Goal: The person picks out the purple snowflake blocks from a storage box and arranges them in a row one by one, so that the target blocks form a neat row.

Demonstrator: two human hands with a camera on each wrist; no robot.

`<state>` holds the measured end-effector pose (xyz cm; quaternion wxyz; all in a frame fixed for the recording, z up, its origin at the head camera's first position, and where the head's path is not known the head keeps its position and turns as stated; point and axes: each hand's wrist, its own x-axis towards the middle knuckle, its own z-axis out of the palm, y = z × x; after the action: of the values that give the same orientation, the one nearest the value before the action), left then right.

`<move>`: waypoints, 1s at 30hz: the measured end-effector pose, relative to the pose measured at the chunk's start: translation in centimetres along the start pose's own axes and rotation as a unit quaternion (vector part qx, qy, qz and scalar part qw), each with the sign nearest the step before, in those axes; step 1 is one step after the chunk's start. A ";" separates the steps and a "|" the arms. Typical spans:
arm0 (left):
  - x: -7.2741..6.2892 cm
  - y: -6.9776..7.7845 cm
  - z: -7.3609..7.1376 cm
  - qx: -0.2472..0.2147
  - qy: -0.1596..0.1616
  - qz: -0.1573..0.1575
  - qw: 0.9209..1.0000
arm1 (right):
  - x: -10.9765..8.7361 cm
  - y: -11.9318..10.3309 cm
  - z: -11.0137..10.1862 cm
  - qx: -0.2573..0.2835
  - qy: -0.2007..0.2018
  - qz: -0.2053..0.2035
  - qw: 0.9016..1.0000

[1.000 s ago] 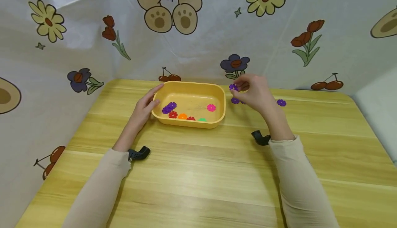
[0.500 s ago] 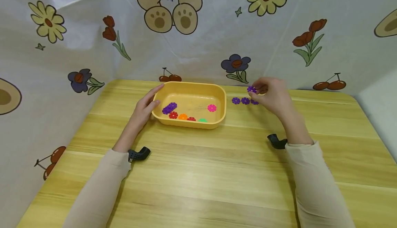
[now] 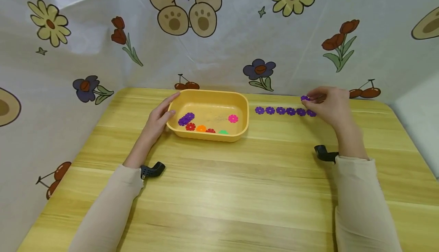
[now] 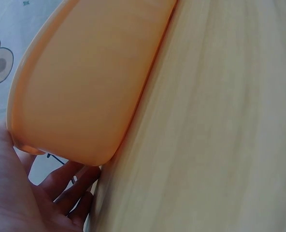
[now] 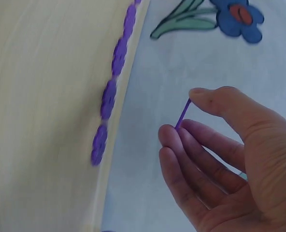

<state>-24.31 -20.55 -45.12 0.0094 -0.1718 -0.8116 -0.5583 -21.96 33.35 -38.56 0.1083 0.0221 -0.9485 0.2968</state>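
Presumably for control, pinching a purple disc (image 3: 304, 98) by its rim in the right hand (image 3: 332, 105), beside a row of discs (image 3: 281, 110), and, well leftward, gripping the yellow tub (image 3: 205, 111) steady with the left hand (image 3: 157, 119).

The yellow tray (image 3: 205, 107) looks like smooth moulded plastic with a soft sheen on its outer wall. The purple discs (image 3: 280, 110) appear to be plastic too. The tabletop (image 3: 219, 191) has a smooth wood-grain finish with a pale glare. The sleeves (image 3: 108, 210) are matt cloth; the printed backdrop (image 3: 219, 59) is a creased, faintly shiny sheet.
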 end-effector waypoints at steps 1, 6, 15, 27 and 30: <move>0.0 0.0 0.0 0.000 0.000 0.001 1.000 | -0.1 0.4 -0.2 -0.005 0.000 0.008 1.000; 0.0 0.1 0.1 0.000 0.000 -0.001 1.000 | -0.3 2.4 -0.7 -0.021 -0.013 0.038 0.999; 0.0 0.1 0.0 0.007 0.002 -0.003 1.000 | -0.8 5.5 -0.9 -0.041 -0.044 0.080 0.995; -0.1 0.2 0.0 0.004 0.004 -0.011 1.000 | -0.8 6.2 -0.8 -0.062 -0.052 0.091 0.993; -0.1 0.1 0.1 0.001 0.002 -0.008 1.000 | -0.9 6.2 -1.1 -0.062 -0.062 0.094 0.992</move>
<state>-24.20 -20.44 -45.04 0.0064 -0.1645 -0.8136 -0.5576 -21.56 39.07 -41.38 0.0217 -0.0553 -0.9680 0.2440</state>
